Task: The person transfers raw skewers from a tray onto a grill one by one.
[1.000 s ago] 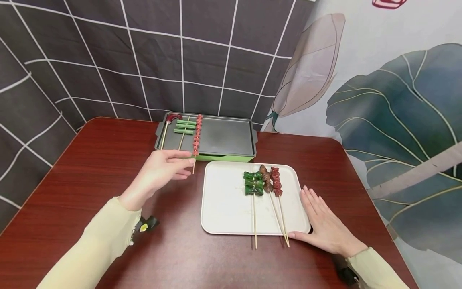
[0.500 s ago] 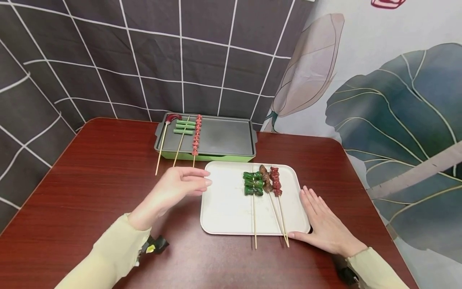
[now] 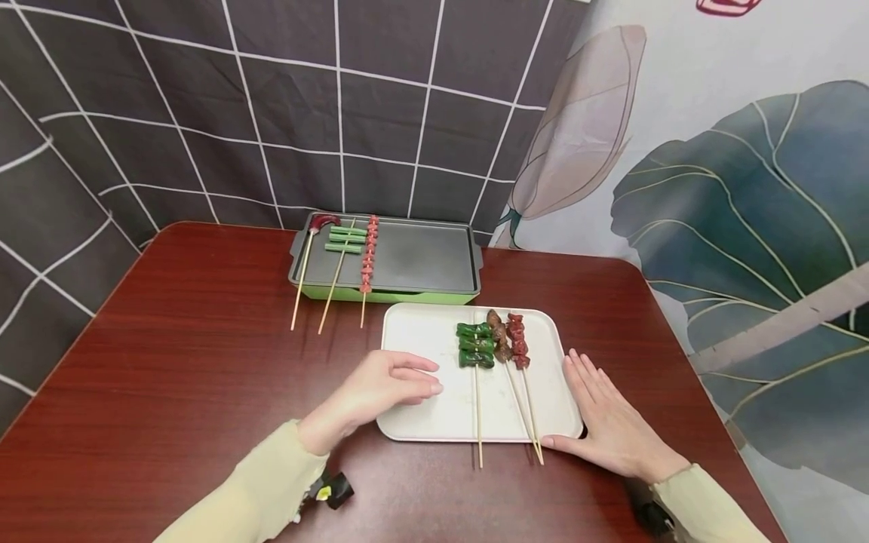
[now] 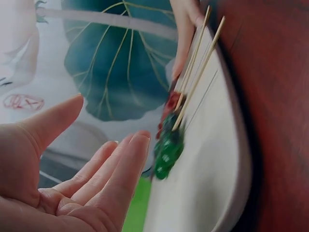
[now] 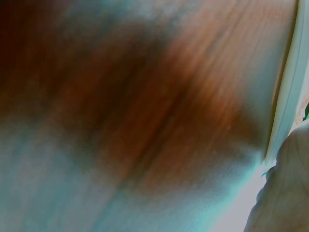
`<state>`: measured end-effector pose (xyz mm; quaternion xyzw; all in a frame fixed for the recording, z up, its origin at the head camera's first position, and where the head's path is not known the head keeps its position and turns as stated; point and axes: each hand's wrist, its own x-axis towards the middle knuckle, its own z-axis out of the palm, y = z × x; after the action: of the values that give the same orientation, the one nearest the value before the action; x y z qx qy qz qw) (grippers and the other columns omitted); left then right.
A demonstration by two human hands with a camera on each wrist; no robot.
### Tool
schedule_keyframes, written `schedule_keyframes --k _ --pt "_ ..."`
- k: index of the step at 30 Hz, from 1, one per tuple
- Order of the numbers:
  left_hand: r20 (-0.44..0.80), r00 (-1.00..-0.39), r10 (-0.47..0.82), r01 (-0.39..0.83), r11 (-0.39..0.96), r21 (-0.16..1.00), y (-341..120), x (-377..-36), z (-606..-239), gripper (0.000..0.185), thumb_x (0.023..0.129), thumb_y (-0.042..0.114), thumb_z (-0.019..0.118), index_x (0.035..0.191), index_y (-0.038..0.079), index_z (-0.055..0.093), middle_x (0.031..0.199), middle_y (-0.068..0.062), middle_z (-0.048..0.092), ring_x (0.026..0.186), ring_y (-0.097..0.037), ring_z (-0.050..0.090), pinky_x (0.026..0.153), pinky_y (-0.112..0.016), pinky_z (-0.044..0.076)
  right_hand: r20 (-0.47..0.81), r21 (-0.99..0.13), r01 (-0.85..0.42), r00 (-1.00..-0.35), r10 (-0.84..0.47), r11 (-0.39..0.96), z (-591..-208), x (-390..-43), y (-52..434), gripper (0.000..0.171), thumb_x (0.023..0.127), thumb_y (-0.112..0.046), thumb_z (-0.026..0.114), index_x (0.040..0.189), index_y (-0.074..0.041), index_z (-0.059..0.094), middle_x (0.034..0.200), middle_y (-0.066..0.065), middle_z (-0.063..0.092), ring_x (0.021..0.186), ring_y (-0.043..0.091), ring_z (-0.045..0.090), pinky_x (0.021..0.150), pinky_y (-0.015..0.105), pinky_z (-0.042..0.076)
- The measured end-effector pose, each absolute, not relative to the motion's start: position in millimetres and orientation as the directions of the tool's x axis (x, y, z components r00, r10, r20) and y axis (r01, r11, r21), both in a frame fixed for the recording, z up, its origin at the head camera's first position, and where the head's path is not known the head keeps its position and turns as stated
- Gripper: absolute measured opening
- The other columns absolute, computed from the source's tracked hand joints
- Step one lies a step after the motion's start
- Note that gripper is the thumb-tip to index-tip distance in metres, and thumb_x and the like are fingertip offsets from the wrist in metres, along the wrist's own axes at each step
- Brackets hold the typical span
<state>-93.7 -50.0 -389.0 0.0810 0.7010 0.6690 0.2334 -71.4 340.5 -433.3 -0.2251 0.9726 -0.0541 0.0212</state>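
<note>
Over the left part of the white tray point(image 3: 428, 422) is my left hand point(image 3: 373, 388), holding nothing, its thumb and fingers apart in the left wrist view. My right hand point(image 3: 614, 430) rests against the tray's right edge with straight fingers, the thumb at the lower right corner. On the tray lie a green pepper skewer point(image 3: 477, 345), a brown skewer point(image 3: 501, 338) that looks like mushroom or meat, and a dark red meat skewer point(image 3: 519, 343). Their sticks stick out over the near rim, two of them crossing there.
Behind the tray stands a grey grill pan point(image 3: 428, 260) on a green base. Across its left side lie a skewer with a dark red curved piece point(image 3: 324, 221), a green bean-like skewer point(image 3: 346, 240) and a pinkish-red skewer point(image 3: 369, 253). A grid-patterned cloth point(image 3: 285, 98) hangs behind the table.
My left hand has released the pinkish-red skewer's stick on the grill pan and moved right and nearer, over the white tray. The right hand stays in place.
</note>
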Motion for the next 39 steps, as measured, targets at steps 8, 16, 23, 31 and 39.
schedule_keyframes --k 8,16,23,31,39 --pt "-0.248 -0.846 0.473 -0.248 0.064 0.967 -24 -88 -403 0.043 0.087 0.014 0.080 0.122 -0.009 0.067 0.101 -0.012 0.075 0.097 -0.020 0.071 0.086 -0.033 0.061 0.023 -0.120 -0.458 -0.888 -0.459 0.881 -433 -71 339 0.118 0.083 -0.075 0.065 0.158 0.006 0.023 0.163 0.026 0.022 0.150 0.041 0.019 0.124 0.030 -0.001" --pt "-0.301 -0.833 0.464 -0.280 0.116 0.953 -1 -83 -415 0.038 0.084 0.016 0.083 0.114 -0.005 0.071 0.094 -0.008 0.076 0.088 -0.016 0.073 0.083 -0.027 0.060 0.002 -0.123 -0.448 -0.892 -0.451 0.885 -433 -72 340 0.119 0.083 -0.076 0.064 0.159 0.005 0.020 0.164 0.025 0.020 0.150 0.041 0.018 0.125 0.032 0.000" --pt "-0.335 -0.821 0.463 -0.351 0.055 0.935 8 -82 -417 0.042 0.086 0.011 0.081 0.118 -0.012 0.066 0.095 -0.013 0.075 0.090 -0.025 0.074 0.082 -0.032 0.062 -0.013 -0.132 -0.443 -0.894 -0.448 0.887 -431 -72 338 0.118 0.084 -0.075 0.064 0.159 0.005 0.020 0.164 0.024 0.019 0.150 0.041 0.018 0.126 0.039 0.005" --pt "-0.366 -0.801 0.474 -0.404 0.023 0.914 16 -80 -418 0.045 0.089 0.009 0.078 0.123 -0.016 0.061 0.094 -0.017 0.074 0.090 -0.029 0.074 0.079 -0.035 0.063 -0.009 -0.129 -0.440 -0.896 -0.445 0.889 -432 -72 339 0.118 0.084 -0.076 0.063 0.160 0.003 0.019 0.165 0.023 0.019 0.150 0.040 0.017 0.125 0.036 0.001" --pt "-0.393 -0.785 0.478 -0.431 0.033 0.902 19 -80 -419 0.042 0.091 0.010 0.076 0.121 -0.015 0.061 0.092 -0.016 0.074 0.088 -0.027 0.074 0.078 -0.034 0.063 -0.011 -0.135 -0.438 -0.896 -0.444 0.889 -433 -72 339 0.119 0.084 -0.076 0.064 0.159 0.004 0.020 0.164 0.024 0.019 0.150 0.041 0.018 0.125 0.036 0.002"
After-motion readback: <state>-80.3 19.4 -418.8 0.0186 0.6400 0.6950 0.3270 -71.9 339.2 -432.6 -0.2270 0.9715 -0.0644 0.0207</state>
